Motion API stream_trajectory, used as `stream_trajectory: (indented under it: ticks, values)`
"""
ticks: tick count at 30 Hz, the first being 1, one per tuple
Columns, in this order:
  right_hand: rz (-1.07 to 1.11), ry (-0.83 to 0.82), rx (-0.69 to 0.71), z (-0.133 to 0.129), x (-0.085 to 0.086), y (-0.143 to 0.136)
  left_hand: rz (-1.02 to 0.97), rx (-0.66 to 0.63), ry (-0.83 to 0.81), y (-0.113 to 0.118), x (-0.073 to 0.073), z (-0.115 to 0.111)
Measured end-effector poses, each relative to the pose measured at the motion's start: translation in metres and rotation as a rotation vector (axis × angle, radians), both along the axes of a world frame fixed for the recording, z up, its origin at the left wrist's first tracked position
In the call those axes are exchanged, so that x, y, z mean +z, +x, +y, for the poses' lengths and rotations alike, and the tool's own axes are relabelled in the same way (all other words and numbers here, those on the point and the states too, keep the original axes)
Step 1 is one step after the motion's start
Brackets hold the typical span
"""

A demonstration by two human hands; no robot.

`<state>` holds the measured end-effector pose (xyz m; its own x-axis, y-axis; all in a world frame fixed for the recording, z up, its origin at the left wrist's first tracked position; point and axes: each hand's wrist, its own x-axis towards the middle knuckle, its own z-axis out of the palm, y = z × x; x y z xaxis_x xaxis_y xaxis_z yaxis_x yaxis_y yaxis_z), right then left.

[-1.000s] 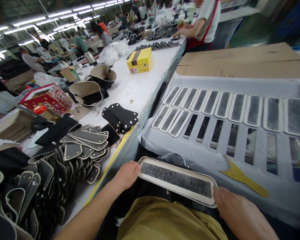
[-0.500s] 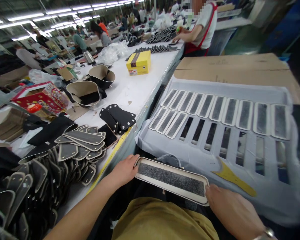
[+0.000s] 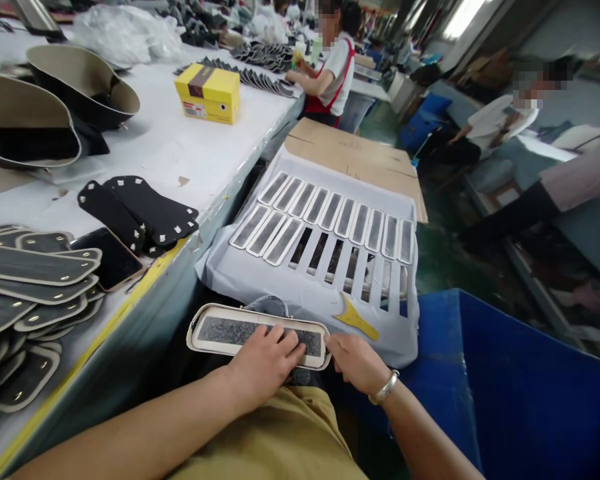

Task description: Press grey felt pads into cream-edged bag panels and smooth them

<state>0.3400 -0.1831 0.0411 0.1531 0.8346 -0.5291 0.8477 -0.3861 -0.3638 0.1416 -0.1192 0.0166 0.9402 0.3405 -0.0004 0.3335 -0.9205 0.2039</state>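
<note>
A long rounded panel (image 3: 220,330), cream-bordered with a mottled dark grey strip along its middle, lies across in front of my body. My left hand (image 3: 267,357) rests on its face, fingers slightly apart on the grey strip. At the panel's right end, my right hand (image 3: 353,357) pinches the edge between thumb and fingers. Just behind the panel shows a grey loop (image 3: 270,305); what it belongs to is partly hidden. Beyond it, rows of similar pale-bordered panels (image 3: 317,203) lie on a cloth-covered slatted rack (image 3: 220,267). A yellow flat piece (image 3: 357,317) lies on its near side.
The white table (image 3: 155,147) at left holds stacked grey panels (image 3: 30,267), black pieces (image 3: 150,207), a phone (image 3: 107,260), a yellow box (image 3: 207,93) and open dark bag bodies (image 3: 83,83). A blue bin (image 3: 430,380) stands right. A co-worker (image 3: 330,73) works farther along; other people are at right.
My left hand has left the panel's left end and now lies on its middle. My right hand still grips the right end. The view has swung right, bringing the blue bin into sight.
</note>
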Motion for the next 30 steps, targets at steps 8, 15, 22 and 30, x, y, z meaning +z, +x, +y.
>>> stream_trajectory:
  ticks: [8, 15, 22, 30]
  values:
    - [0.384, -0.111, -0.361, -0.015, -0.007, 0.000, -0.140, -0.093, -0.011, 0.000, -0.006, 0.001]
    - [0.208, 0.003, -0.247, -0.023, -0.012, -0.014, -0.201, -0.032, -0.052, -0.003, -0.014, -0.004]
    - [0.233, -0.033, -0.341, -0.021, -0.013, -0.019, -0.188, -0.053, 0.089, -0.006, -0.016, -0.008]
    - [0.069, -0.004, -0.235, -0.015, -0.014, -0.015, -0.156, -0.025, 0.063, 0.002, -0.009, -0.007]
